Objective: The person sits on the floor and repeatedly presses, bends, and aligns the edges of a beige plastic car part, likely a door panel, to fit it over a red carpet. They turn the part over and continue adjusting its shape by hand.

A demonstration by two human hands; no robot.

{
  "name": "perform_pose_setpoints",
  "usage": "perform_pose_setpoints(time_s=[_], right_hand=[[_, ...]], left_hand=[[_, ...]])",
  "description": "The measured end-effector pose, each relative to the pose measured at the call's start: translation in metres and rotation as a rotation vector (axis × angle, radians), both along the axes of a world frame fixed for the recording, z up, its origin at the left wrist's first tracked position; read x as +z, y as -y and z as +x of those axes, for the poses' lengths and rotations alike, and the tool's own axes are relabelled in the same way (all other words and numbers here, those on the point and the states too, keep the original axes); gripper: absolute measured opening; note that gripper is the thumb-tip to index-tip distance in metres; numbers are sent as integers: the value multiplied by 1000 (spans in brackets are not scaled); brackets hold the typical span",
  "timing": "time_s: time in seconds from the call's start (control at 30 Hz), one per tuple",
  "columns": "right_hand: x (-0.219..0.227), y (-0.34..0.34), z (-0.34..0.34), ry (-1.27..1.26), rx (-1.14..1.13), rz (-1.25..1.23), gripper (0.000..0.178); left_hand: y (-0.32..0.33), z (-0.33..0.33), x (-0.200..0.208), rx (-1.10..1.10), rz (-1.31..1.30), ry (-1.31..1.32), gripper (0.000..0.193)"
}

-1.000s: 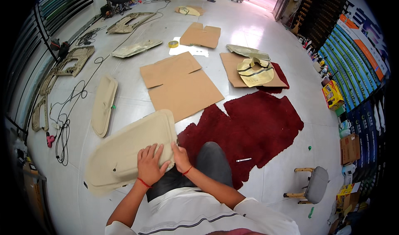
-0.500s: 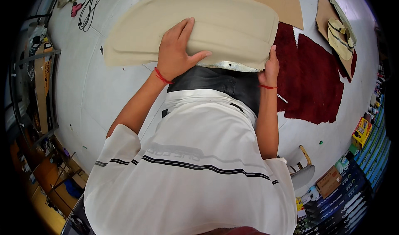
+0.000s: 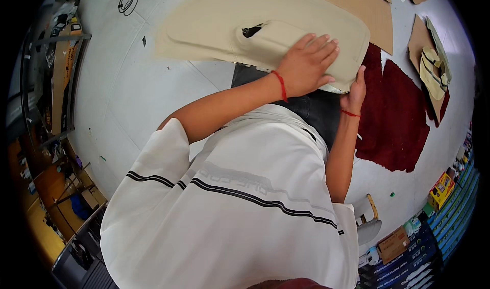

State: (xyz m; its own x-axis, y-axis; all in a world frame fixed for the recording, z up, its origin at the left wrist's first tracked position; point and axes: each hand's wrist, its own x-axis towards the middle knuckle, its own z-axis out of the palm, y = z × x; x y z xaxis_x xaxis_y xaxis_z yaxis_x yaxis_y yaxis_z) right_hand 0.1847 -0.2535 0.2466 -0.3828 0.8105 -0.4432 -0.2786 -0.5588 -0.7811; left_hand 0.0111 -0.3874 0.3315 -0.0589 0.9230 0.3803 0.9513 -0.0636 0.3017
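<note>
A large beige moulded trim panel [image 3: 214, 18] with a rounded outline lies across my lap, over dark trousers [image 3: 250, 79]. Near its middle a small cut-out shows dark inside. My left hand [image 3: 309, 67] rests flat on the panel's right part, its fingers stretched out and slightly apart. At the lower right corner my right hand [image 3: 353, 95] grips the edge, with the thumb up along the side and the other fingers mostly hidden. A pale strip of the panel's underside peeks out below my left hand.
Dark red carpet pieces [image 3: 395, 115] lie on the pale floor at the right. Brown cardboard [image 3: 352, 8] is behind the panel, with more cardboard and beige scraps [image 3: 433, 74] at far right. A metal rack [image 3: 64, 79] stands left; boxes [image 3: 395, 243] line the lower right.
My left hand has slid rightward across the panel, and the cut-out now shows to its left. My right hand stays on the corner. The whole view has shifted somewhat.
</note>
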Motion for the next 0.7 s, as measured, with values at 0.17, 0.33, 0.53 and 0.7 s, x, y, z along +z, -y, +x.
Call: perform_pose_setpoints(time_s=[0.17,0.33,0.53,0.7], right_hand=[[-19,2,13,-45,22,-52,60],[-20,-23,39,-27,50,-22,65],[1,-20,34,15,70,66,65],[-5,-20,34,37,82,34,64]], left_hand=[[30,-20,13,137,-24,105,68],[101,-59,7,221,-72,291,65],[101,-47,14,275,43,497,53],[102,-84,6,67,-21,764,41]])
